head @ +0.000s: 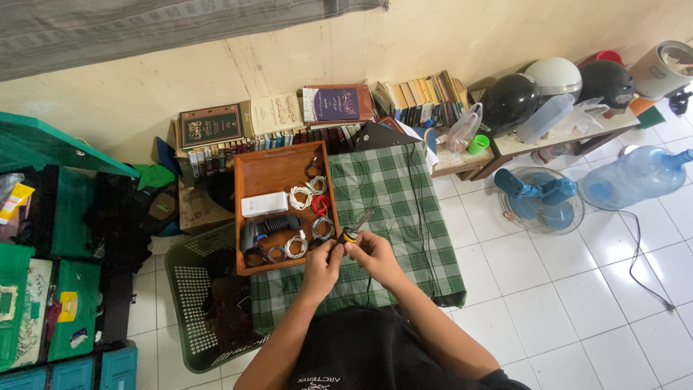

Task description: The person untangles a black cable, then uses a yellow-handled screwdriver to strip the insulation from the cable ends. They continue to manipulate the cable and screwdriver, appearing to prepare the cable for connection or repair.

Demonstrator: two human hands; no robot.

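**Small tool held in both hands over checked counter**

Over the near edge of the counter (404, 217), beside the wooden tray (249, 217), a small tool (354, 230) with a dark and yellow handle and a grey tip is held in both hands. The left hand (325, 261) is closed on the handle's lower end; the right hand (375, 254) is closed on it from the other side, fingers pinched. The tip is angled up and away from the body. A thin dark cord (415, 195) is seen running across the cloth; whether it is joined to the tool cannot be told.

In the tray, coiled white cables (297, 196), a red coil (320, 204), a white box (264, 204) and a dark gadget (271, 227) are laid close together.

Risks noted: the tool is held above the tray's corner, so a slipped grip is judged likely to drop it among the coils. The loose cord could be snagged by a forearm and dragged off the cloth. A basket (191, 289) stands just below the counter's edge, where fallen parts could be lost.
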